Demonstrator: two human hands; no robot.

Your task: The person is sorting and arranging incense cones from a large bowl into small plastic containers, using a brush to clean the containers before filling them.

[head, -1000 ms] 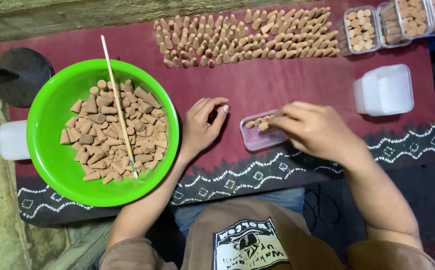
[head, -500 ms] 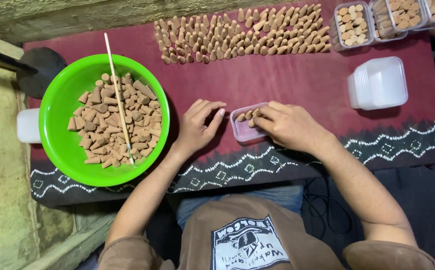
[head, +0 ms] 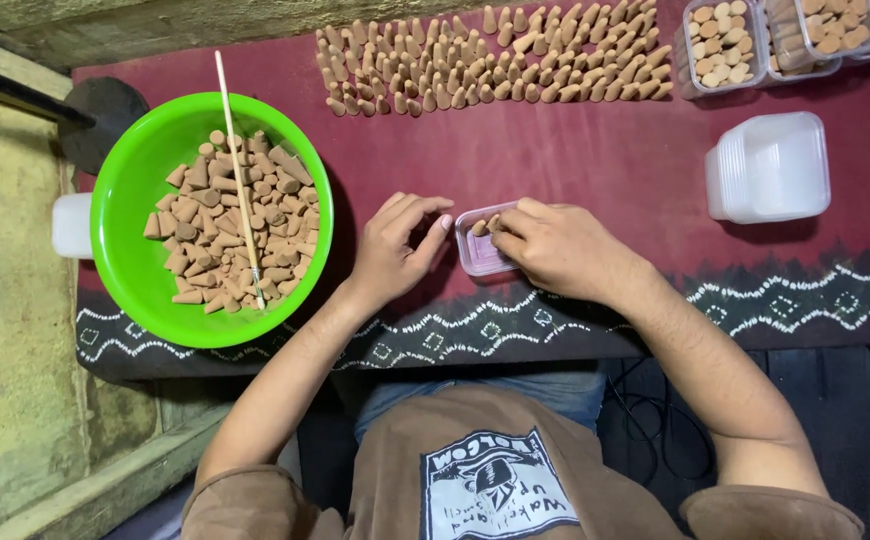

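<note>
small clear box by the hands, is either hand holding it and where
The right hand grips the small clear box at its right edge, fingers over the rim. The left hand rests beside it, holding nothing.

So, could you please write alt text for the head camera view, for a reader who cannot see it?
Seen from above, a seated person's right hand places brown cones into a small clear box on a dark red cloth, the left hand resting beside it. A green bowl of cones with a thin stick sits left; rows of cones and filled boxes lie beyond.

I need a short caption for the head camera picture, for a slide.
Right hand sets brown cones into a small clear box; left hand rests beside it, near a green bowl of cones.
</note>
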